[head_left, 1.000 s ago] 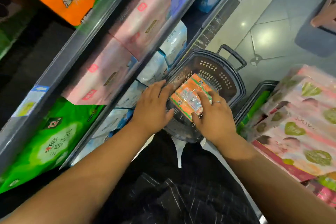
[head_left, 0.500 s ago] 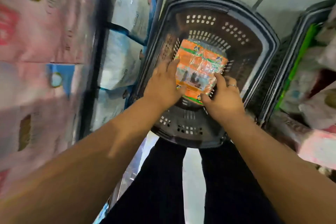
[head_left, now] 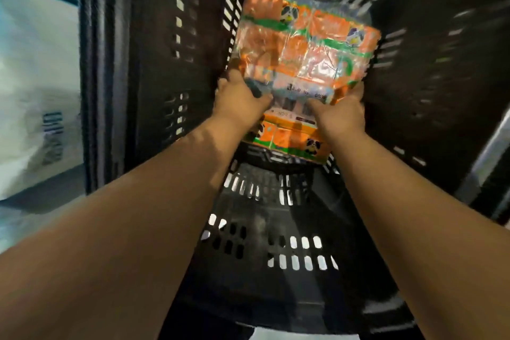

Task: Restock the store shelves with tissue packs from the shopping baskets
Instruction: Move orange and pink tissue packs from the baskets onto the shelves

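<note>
An orange and green tissue pack [head_left: 303,47] wrapped in clear film is tilted up inside the dark slotted shopping basket [head_left: 154,69]. My left hand [head_left: 240,99] grips its near left corner and my right hand [head_left: 339,113] grips its near right edge. A second orange tissue pack [head_left: 287,139] lies on the basket floor right beneath my hands, partly hidden by them.
White and pale blue tissue bags [head_left: 36,77] fill the low shelf to the left of the basket. The rim of another basket or fixture [head_left: 494,146] shows at the right edge. A strip of light floor [head_left: 298,335] shows at the bottom.
The view has dropped much closer into the basket. Both hands have closed on the top orange pack and tipped its near edge up, uncovering a second pack underneath.
</note>
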Demonstrator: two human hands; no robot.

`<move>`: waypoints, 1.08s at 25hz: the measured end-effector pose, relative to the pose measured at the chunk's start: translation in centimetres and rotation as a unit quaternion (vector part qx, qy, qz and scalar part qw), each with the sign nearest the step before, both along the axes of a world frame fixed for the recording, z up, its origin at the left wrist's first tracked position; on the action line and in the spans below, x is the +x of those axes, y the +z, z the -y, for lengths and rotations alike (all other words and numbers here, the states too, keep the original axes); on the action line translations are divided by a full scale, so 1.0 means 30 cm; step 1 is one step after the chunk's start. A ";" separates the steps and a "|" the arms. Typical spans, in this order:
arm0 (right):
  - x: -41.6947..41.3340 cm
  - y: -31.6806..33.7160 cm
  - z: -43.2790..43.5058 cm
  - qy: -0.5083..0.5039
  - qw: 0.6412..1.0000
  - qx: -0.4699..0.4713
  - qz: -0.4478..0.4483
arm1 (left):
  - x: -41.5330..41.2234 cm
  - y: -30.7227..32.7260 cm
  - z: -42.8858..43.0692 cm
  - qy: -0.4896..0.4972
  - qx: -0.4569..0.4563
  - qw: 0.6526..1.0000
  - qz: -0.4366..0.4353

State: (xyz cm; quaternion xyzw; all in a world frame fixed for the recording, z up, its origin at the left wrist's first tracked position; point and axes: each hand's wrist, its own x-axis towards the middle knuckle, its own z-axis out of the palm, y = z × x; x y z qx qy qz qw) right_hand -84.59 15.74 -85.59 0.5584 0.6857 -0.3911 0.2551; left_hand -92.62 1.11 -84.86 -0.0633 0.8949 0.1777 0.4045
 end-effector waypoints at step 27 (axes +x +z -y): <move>0.063 0.411 0.088 -0.196 0.979 0.054 -0.009 | 0.164 0.385 -0.126 0.188 -0.079 0.973 -0.109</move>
